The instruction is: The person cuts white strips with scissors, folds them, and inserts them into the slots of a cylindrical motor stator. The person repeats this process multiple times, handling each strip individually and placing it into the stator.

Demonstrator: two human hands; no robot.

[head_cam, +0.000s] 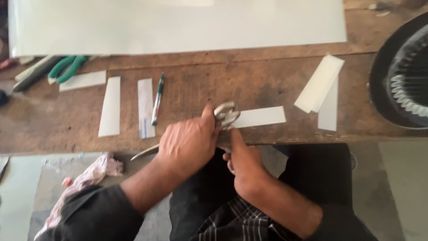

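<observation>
Here, at the near edge of the wooden workbench point(267, 85), the left hand point(189, 143) is closed around metal scissors point(225, 114) whose blades meet a white paper strip point(259, 117) lying just right of them, while the right hand point(245, 163), fingers curled below the edge, touches the scissors with its thumb.

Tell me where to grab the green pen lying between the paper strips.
Grip the green pen at mid-barrel, coming straight down from above. It lies flat on the wooden bench, roughly upright in the head view, with a paper strip close on its left, so pinch across its narrow width, probably with fingertips.
</observation>
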